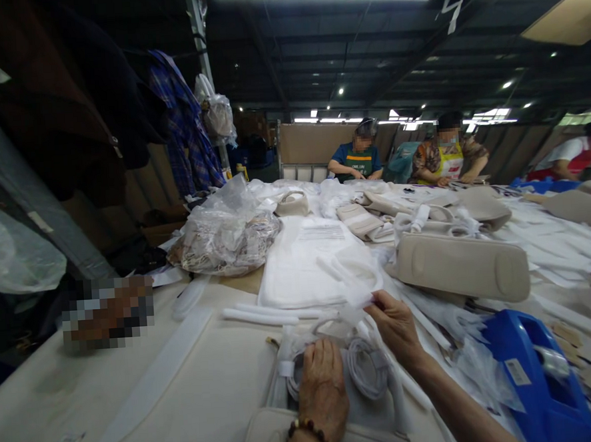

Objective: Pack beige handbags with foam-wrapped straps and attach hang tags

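Note:
A beige bag (273, 436) lies at the bottom centre of the head view, with coiled pale straps (367, 368) on it wrapped in white material. My left hand (325, 386), with a beaded bracelet at the wrist, rests on the bag between the coils, its fingers bent down and their tips hidden. Up and to the right, my right hand (394, 321) pinches the edge of a thin white wrapping sheet (353, 301) between thumb and fingers. White padded tubes (261, 315) lie just beyond the bag.
White sheets (308, 260) are stacked ahead, beside a clear plastic bag of bundled material (231, 238). Another beige bag (463, 264) and a blue tape dispenser (535, 373) are on the right. Several people work across the table; a person's hand shows at the right edge.

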A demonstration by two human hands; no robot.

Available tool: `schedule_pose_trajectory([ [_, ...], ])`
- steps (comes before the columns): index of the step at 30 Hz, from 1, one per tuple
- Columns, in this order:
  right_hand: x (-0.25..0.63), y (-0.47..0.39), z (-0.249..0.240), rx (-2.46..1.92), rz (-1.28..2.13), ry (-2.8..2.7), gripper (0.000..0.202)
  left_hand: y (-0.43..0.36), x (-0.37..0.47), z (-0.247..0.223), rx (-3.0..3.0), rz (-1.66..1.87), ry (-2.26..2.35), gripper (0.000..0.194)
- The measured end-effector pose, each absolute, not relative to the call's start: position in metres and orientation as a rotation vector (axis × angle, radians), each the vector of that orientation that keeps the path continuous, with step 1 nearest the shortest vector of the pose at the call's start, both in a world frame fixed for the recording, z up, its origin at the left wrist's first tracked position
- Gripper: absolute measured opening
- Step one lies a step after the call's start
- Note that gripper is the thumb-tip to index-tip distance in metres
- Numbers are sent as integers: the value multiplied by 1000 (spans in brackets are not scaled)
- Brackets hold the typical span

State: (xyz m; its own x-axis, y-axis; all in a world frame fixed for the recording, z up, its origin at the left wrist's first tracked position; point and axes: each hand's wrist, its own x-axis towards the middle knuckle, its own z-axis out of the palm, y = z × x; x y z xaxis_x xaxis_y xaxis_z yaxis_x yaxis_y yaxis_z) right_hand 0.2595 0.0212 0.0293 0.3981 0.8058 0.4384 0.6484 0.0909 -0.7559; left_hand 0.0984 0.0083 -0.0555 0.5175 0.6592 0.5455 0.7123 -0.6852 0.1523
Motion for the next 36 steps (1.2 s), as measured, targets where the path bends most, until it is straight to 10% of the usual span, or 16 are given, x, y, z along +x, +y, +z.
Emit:
schedule_pose_trajectory([
  [36,157,-115,-28,-1226,-269,-2329,47,21,87,-47,-2637,-1388,-1287,22],
])
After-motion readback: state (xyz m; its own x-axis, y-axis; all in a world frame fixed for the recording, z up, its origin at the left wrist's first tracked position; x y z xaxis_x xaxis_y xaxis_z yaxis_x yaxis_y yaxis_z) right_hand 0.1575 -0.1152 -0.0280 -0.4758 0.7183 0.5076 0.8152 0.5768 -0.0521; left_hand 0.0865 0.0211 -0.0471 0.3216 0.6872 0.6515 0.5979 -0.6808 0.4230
